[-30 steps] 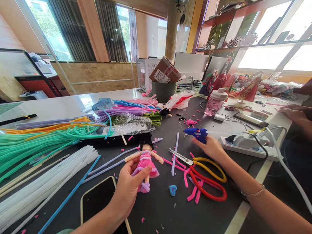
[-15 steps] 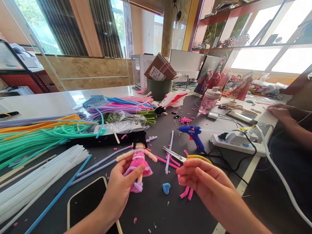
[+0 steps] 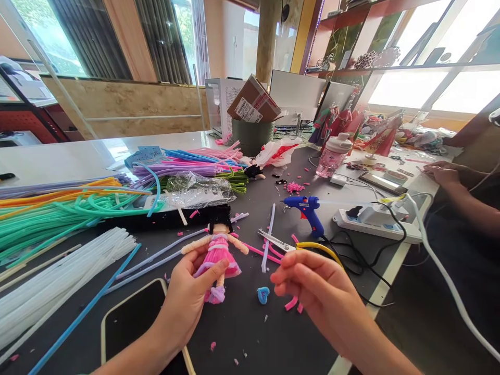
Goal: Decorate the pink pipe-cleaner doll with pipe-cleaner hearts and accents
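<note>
My left hand (image 3: 186, 291) is closed round a small doll (image 3: 219, 252) made of fuzzy pipe cleaners, with black hair, a pink skirt and lilac trim. The thumb presses on the skirt, and both doll arms stretch outward. To the right, my right hand (image 3: 316, 286) hovers with thumb and fingertips pinched together; whatever is between them, if anything, is too small to make out. Just behind those fingers lie scissors (image 3: 276, 240) with yellow handles, partly hidden by the hand. Between my hands, a little blue fuzzy piece (image 3: 263, 295) rests on the dark table.
A blue glue gun (image 3: 307, 208) stands behind the scissors, its cable near a white power strip (image 3: 378, 224). Bundles of pipe cleaners (image 3: 50, 213) cover the left side. A phone (image 3: 135, 323) lies under my left forearm. Another person's hand (image 3: 441, 172) is at the far right.
The view has shifted slightly. My right hand has moved a little left and down, over the pink strips. The left hand keeps its hold on the doll.
</note>
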`<action>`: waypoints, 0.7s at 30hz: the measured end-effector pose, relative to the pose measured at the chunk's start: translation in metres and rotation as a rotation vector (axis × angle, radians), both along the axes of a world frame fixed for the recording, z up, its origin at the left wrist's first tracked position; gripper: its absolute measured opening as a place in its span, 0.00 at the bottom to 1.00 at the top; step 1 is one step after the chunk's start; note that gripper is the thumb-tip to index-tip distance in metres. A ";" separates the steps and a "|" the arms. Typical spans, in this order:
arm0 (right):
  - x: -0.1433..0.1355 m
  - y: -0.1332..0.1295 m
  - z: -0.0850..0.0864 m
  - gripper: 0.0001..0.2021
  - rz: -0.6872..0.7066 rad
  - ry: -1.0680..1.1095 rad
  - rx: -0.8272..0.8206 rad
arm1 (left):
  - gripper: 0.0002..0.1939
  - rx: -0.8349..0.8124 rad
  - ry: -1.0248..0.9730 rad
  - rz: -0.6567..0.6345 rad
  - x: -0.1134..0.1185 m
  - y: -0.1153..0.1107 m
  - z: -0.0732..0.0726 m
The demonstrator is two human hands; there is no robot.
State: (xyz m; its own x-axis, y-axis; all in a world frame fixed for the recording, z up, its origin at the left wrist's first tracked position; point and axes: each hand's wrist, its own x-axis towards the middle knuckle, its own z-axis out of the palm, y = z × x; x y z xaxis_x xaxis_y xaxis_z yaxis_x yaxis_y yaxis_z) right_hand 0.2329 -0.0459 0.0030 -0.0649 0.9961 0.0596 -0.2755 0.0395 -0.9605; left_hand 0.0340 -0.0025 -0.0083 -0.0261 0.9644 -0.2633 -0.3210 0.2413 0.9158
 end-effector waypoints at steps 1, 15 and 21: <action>0.004 0.004 -0.005 0.07 -0.036 -0.260 0.136 | 0.33 0.000 -0.001 0.000 0.000 0.000 0.000; 0.008 0.027 -0.008 0.09 0.440 -1.459 0.773 | 0.30 0.045 -0.010 -0.017 -0.002 0.001 -0.005; 0.006 0.033 -0.009 0.06 0.464 -1.424 0.756 | 0.29 0.074 0.003 -0.020 -0.003 0.002 -0.008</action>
